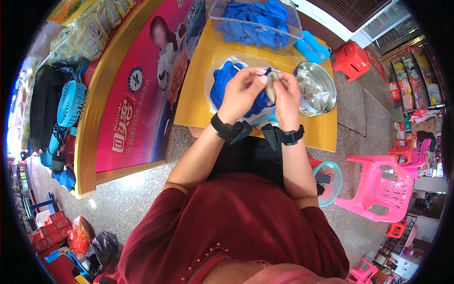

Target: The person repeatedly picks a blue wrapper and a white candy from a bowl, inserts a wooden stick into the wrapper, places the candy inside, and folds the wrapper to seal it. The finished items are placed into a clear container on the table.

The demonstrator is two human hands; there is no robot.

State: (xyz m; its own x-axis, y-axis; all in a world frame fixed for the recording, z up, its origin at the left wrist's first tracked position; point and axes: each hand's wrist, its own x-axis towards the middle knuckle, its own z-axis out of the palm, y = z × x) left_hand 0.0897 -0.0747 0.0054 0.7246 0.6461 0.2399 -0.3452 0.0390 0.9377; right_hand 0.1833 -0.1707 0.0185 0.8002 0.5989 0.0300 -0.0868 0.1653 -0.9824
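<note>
Over a wooden table, my left hand [240,93] and my right hand [287,98] meet, both with fingers closed. Between them is a small, long greyish-beige bundle [271,91] with a dark blue bit at its top end; its exact kind I cannot make out. My left fingertips pinch at the blue end, while my right fingers grip the bundle's side. Beneath the hands, a pale, round, shallow container [208,90] holds blue pieces [222,84], partly covered by my left hand. Close to my right hand stands a round metal tin [332,97] with greyish-beige pieces in it.
A clear plastic tub [297,29] of blue pieces sits at the table's [191,102] far side, beside a bright blue object [312,47]. A wood-framed counter [87,142] borders the left. On the right are a pink chair [378,187], a red stool [351,60] and a green basket [333,182].
</note>
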